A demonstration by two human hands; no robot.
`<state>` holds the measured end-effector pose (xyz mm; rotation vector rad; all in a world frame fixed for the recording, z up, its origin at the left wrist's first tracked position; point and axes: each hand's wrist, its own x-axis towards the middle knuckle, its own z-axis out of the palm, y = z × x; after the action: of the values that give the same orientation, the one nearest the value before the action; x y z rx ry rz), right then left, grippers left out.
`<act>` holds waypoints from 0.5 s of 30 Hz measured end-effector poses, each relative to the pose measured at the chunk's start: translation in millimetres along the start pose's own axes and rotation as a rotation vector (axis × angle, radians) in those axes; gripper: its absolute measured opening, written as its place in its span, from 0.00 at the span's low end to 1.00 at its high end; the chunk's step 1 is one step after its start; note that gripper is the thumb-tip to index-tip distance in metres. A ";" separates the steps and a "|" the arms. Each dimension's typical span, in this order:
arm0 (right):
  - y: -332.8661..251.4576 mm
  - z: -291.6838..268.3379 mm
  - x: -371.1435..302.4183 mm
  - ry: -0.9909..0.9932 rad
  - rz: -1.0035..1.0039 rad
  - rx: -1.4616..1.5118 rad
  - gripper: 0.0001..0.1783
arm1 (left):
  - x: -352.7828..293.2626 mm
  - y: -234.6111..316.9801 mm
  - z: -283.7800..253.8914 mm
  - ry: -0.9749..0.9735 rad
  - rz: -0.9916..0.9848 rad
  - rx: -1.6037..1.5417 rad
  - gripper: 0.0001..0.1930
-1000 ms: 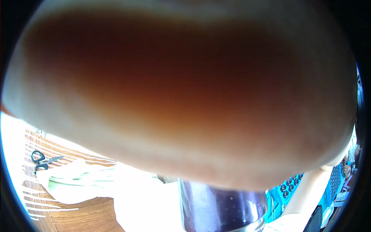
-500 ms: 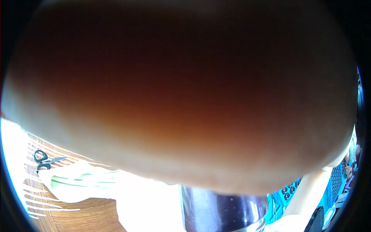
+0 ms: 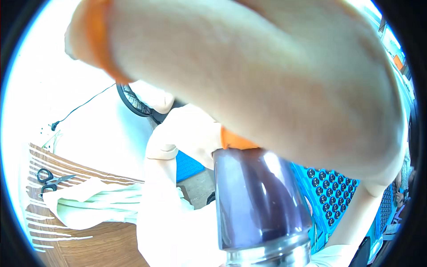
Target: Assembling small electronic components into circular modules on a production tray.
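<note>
My right hand fills the upper part of the view, very close and blurred. One finger stretches to the upper left, with an orange finger cot near its tip. I see nothing held in this hand, though its other fingers run out of view. Below it stands a shiny purple-tinted cylinder with a silvery ringed lower end. At its upper left is my left hand, partly hidden by the right. An orange-covered fingertip meets the cylinder's top edge. The grip of the left hand is mostly hidden.
Black-handled scissors lie on a wood-grain surface beside a pale green-striped cloth. Right of the cylinder is a blue tray with rows of dark round parts. A black round rim with mesh and a thin cable show beyond.
My right hand has lifted up and away from covering most of the view. My left hand, the whole upper cylinder and more of the blue tray now show.
</note>
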<state>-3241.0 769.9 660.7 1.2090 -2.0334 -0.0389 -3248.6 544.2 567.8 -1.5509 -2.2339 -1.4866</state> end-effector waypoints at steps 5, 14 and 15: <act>303.1 87.9 -62.6 0.016 -0.028 -0.071 0.27 | 273.2 -179.6 4.3 0.019 0.048 0.042 0.30; 666.8 35.8 -252.7 0.073 -0.108 0.382 0.30 | 498.3 -233.0 136.6 0.046 0.143 -0.047 0.29; 655.0 30.0 -231.3 0.052 -0.148 0.435 0.29 | 534.2 -225.3 150.6 0.086 0.094 -0.038 0.29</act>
<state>-3683.3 1298.2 753.7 1.6065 -1.9602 0.3777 -3614.3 1016.9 608.3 -1.5473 -2.0682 -1.5476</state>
